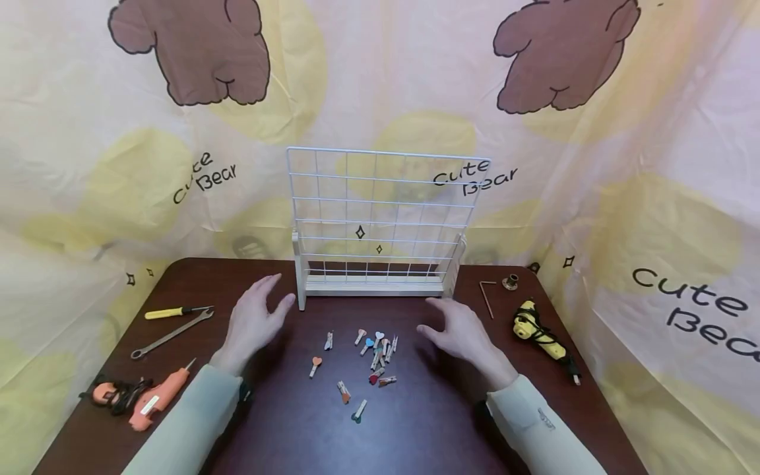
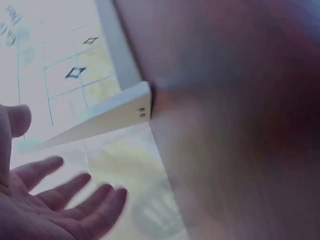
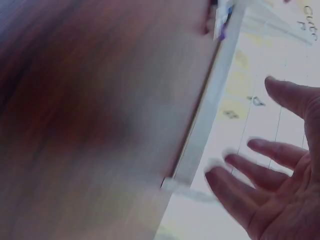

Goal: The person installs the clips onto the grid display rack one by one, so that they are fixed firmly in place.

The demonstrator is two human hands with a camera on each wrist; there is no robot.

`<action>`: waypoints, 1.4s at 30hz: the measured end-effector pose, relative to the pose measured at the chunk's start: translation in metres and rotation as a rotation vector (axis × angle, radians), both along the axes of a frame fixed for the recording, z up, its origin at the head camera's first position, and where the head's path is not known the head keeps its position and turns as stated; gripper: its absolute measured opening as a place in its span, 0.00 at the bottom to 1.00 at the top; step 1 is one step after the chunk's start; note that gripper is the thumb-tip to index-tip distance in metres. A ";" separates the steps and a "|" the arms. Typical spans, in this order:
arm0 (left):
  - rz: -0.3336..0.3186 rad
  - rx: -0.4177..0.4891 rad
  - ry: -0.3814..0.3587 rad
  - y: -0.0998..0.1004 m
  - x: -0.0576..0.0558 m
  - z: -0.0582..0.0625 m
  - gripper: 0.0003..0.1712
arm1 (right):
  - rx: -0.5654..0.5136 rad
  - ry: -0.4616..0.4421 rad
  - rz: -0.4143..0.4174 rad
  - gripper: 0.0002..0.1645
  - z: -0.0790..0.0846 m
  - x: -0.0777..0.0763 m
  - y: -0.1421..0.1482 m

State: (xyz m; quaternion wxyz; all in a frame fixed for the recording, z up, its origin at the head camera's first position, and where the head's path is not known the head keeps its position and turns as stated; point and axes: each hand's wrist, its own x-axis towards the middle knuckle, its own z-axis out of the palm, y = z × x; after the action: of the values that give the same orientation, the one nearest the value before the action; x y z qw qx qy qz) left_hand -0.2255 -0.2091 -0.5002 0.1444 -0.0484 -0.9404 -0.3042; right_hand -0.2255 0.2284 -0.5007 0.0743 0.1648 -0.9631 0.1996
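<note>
A white wire grid rack (image 1: 374, 287) on a wooden base stands upright at the back of the table. My left hand (image 1: 252, 323) hovers before its left leg, fingers spread and nothing in them. On the other side my right hand (image 1: 463, 336) is held the same way, close to the right leg. Between the hands lie several small wooden clothespins with heart tops, among them an orange one (image 1: 315, 366), a blue one (image 1: 367, 346) and a green one (image 1: 359, 411). Both wrist views show the spread fingers near the rack's base (image 2: 115, 110).
At the left lie a yellow screwdriver (image 1: 169, 313), a wrench (image 1: 172, 334) and an orange glue gun (image 1: 159, 399) with its cord. To the right are a hex key (image 1: 488, 300), a small metal flange (image 1: 510, 282) and a yellow corded tool (image 1: 543, 336). A printed curtain (image 1: 380, 66) hangs behind.
</note>
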 end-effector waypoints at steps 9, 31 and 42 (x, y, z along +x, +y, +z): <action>-0.167 0.532 -0.042 0.002 -0.049 0.011 0.35 | -0.110 -0.269 0.013 0.13 -0.014 -0.013 -0.050; -0.299 0.752 -0.067 0.005 -0.095 0.021 0.31 | -0.190 -0.173 0.024 0.03 0.006 -0.015 -0.070; -0.279 0.760 -0.136 0.003 -0.093 0.024 0.32 | -0.744 -0.142 0.306 0.12 0.198 -0.057 -0.125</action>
State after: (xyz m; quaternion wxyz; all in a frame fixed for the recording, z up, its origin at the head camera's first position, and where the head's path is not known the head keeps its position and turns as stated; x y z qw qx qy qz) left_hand -0.3190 -0.2063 -0.4762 0.0469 -0.0985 -0.7527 -0.6493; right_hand -0.2826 0.1036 -0.3023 0.0315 0.2536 -0.7923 0.5540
